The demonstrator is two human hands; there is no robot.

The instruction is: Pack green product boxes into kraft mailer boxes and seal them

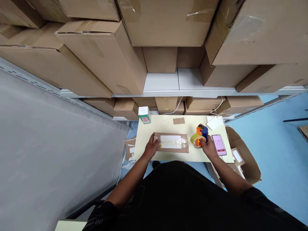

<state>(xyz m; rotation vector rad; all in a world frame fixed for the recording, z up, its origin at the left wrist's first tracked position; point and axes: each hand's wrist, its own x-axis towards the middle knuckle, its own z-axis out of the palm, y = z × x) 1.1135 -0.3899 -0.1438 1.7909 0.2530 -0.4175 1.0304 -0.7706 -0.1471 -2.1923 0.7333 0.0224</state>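
Cardboard boxes (pixel 96 54) on shelving (pixel 161 81) beyond a cream worktop (pixel 160 126). Brown parcel (pixel 172 150) lies flat near the worktop's front edge, white label (pixel 169 138) and clear tape (pixel 184 143) on top. Hands: left hand (pixel 151 147) grips parcel's left end, thumb on top; right hand (pixel 208 147) holds orange-and-blue tape dispenser (pixel 201 131), right of parcel. Phone (pixel 219 145) just right of that hand. Green-and-white carton (pixel 144 115), back left corner. Cardboard scrap (pixel 178 121) behind parcel.
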